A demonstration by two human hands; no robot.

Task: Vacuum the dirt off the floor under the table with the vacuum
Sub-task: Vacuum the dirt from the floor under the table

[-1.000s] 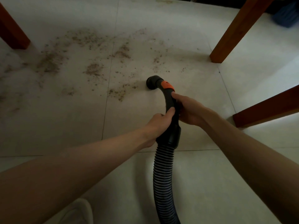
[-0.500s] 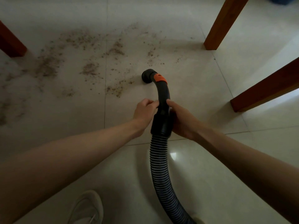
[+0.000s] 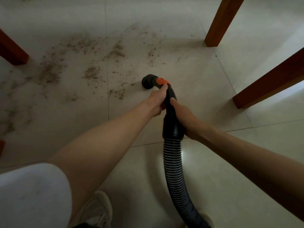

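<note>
Gripping vacuum handle, hands hiding it, hose cut off

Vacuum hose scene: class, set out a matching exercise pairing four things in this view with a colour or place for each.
Things:
1. ribbed hose
2. band near the nozzle
3. left hand
4. dirt

Descriptions:
A. orange
B. scattered on the tiles left of the nozzle
C. black, trailing back toward the person
D. holds the grip, nearer the nozzle

Pairs: 1-C, 2-A, 3-D, 4-B
</note>
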